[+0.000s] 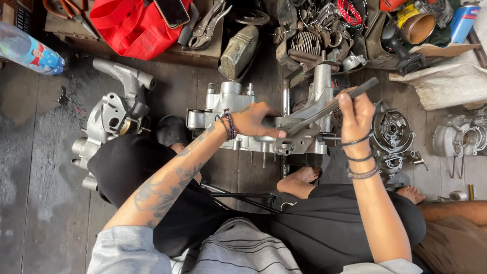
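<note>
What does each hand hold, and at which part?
Right hand grips a flat metal bar near its upper end. Left hand rests on the engine casing, holding nothing.

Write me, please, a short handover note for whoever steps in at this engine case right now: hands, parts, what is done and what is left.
Left hand: palm down on the grey metal engine case, steadying it on the wooden floor in front of the knees.
Right hand: gripping a long flat metal tool, its lower end set against the case beside the left fingertips.
Nearby: a second grey casing on the left, round engine parts on the right, locking pliers and a red bag on the low board at top.
Done: case lies bare, its open face up.
Left: the work at the case edge is still in hand; how far along cannot be told.
</note>
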